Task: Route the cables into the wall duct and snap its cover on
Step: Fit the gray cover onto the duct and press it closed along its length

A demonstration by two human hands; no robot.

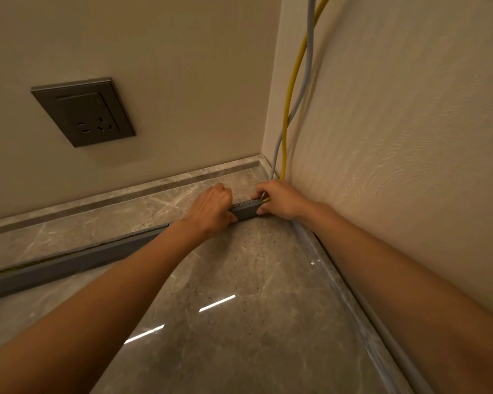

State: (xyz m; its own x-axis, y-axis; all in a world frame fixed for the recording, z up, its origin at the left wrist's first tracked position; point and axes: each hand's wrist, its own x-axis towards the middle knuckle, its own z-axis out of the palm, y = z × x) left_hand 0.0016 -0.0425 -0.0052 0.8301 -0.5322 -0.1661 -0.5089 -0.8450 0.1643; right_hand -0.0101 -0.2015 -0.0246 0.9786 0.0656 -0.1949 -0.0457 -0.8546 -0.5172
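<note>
Grey slotted plastic wall duct runs long along the polished marble floor toward the corner, from lower left to upper right. Its far end sits right between both hands: left hand curled over the top, right hand pinching the end where the yellow cable and pale grey cable drop down the wall corner. Yellow one looks fed inside already; can't see the cover anywhere.
</note>
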